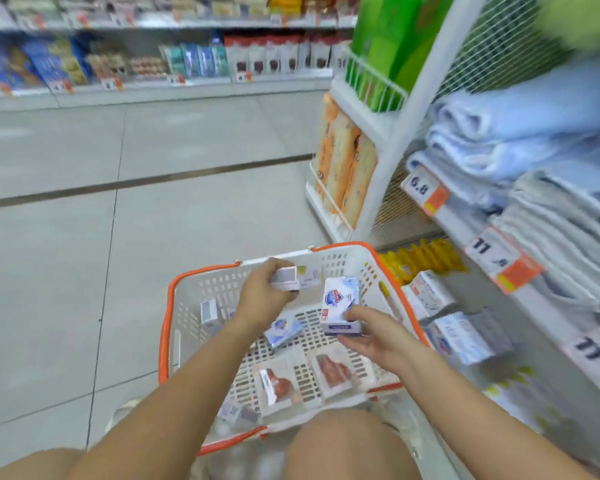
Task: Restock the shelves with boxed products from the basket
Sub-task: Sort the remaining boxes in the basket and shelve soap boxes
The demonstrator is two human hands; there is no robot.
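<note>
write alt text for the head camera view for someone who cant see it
Over a white basket with an orange rim, the left hand holds a small pale box and the right hand holds a white and blue box. More boxes lie in the basket; matching boxes sit on the low shelf at right, under folded towels.

Pale grey floor tiles (84, 271) fill the aisle, crossed by a dark strip (146, 181) running left to right. Along the far side stands a long white shelf unit (153, 86) with orange price tags (110, 84) on its front edge. At right, a white post (400, 140) carries wire mesh backing (499, 39). The light is even and bright.
</note>
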